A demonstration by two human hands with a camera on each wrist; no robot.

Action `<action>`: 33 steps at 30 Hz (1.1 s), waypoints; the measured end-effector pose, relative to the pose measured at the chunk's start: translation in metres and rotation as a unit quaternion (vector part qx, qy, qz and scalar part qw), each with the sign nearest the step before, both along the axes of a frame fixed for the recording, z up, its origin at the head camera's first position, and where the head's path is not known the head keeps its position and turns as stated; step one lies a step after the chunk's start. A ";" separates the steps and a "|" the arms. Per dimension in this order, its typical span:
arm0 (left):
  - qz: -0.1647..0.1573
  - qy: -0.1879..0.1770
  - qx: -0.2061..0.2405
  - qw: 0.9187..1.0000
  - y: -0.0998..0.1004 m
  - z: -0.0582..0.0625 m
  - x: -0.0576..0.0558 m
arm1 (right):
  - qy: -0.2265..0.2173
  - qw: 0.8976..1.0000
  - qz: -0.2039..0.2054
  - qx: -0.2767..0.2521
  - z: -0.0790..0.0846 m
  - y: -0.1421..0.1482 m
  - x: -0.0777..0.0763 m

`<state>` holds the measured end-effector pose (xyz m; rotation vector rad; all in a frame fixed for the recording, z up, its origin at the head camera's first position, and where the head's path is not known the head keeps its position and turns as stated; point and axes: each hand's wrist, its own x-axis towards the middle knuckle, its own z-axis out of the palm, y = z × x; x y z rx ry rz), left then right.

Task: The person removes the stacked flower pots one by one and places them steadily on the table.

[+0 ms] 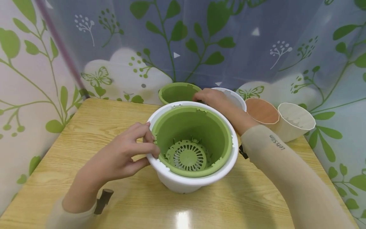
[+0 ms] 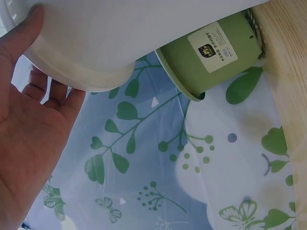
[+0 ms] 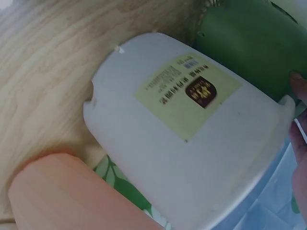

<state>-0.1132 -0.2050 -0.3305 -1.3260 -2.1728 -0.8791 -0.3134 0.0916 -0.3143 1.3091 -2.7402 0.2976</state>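
Note:
In the head view a white pot (image 1: 183, 187) stands on the table, with a green pot (image 1: 188, 117) nested inside it; slots pierce the green base. My left hand (image 1: 123, 152) grips their left rim, fingers over the edge and thumb on the outside. Behind them stand another green pot (image 1: 178, 92) and another white pot (image 1: 238, 97). My right hand (image 1: 214, 98) reaches over to the back and pinches the right rim of the rear green pot. In the right wrist view the thumb (image 3: 298, 86) lies against that green pot (image 3: 254, 43), beside the labelled white pot (image 3: 216, 139).
An orange pot (image 1: 263, 111) and a cream pot (image 1: 295, 116) stand at the back right, close to the right forearm. The wooden table (image 1: 71, 143) ends at a leaf-patterned curtain (image 1: 120, 38) behind the pots.

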 end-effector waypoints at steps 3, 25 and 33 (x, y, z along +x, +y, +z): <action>0.000 0.000 0.001 1.000 0.000 0.000 0.000 | 0.008 1.000 -0.004 -0.011 -0.005 0.000 0.001; -0.004 0.013 0.010 1.000 0.000 0.001 0.000 | 0.025 0.992 0.036 -0.118 -0.026 -0.003 0.009; -0.006 0.015 0.008 1.000 0.001 0.001 -0.001 | 0.011 0.996 0.029 -0.086 -0.023 0.000 0.006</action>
